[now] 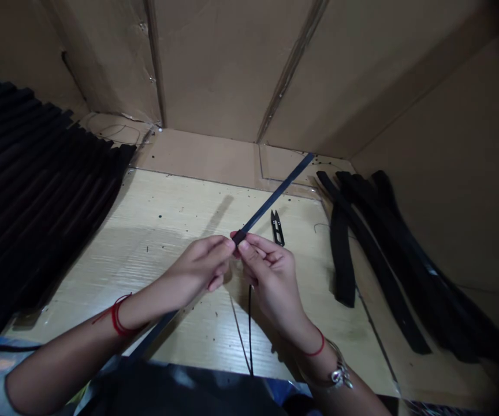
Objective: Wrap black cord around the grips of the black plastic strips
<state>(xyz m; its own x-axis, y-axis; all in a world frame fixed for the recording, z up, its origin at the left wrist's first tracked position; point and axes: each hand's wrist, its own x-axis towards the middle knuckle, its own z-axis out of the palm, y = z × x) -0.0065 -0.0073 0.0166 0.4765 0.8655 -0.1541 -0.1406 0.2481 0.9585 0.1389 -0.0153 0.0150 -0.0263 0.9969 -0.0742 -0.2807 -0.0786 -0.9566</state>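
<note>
A black strap (275,196) runs out from between the person's hands over a pale wood table (158,202), its far end reaching toward a cardboard wall (232,63). The left hand (197,268) and right hand (271,277) sit close together, both pinched firmly on it between thumb and fingers. A thin black cord (250,329) hangs below the right hand. Black thread snips (278,228) lie just beyond the hands, more straps (375,260) lie heaped to the right, and a pleated black stack (37,173) sits to the left.
</note>
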